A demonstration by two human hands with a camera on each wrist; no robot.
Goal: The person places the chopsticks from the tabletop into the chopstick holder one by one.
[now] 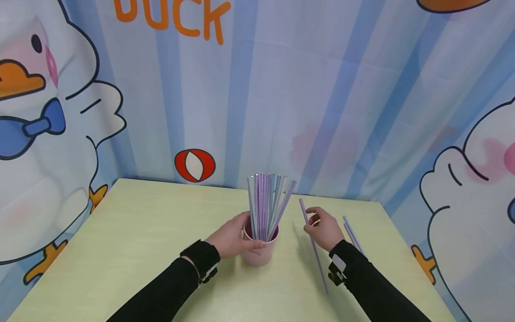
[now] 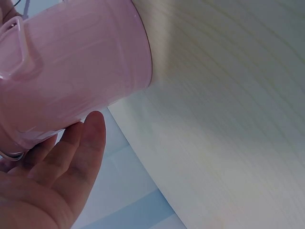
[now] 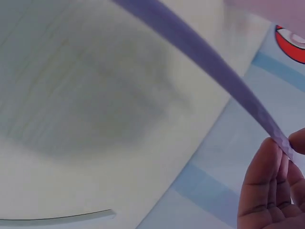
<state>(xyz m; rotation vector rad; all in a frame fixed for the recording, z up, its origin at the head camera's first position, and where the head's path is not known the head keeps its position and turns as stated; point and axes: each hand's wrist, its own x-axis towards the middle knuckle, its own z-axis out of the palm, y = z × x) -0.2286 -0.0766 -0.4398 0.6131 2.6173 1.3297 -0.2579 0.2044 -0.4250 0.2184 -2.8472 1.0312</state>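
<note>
A pink cup (image 1: 257,256) stands upright on the table, holding a bunch of purple and silvery-blue straws (image 1: 265,203). My left hand (image 1: 233,237) grips it from the left, thumb across the near side near the rim. In the left wrist view the fingers (image 2: 90,143) lie along the wall of the pink cup (image 2: 86,62), which has a small loop handle. To the right of the cup, my right hand (image 1: 325,227) pinches a purple straw (image 1: 317,257) near its upper end. That straw slants down toward me, also seen as the purple straw (image 3: 205,59) in the right wrist view.
A few loose straws (image 1: 353,236) lie on the table just beyond my right wrist, partly hidden by the forearm. The light wooden table (image 1: 141,223) ends at the back against a blue striped curtain (image 1: 273,89) with duck drawings.
</note>
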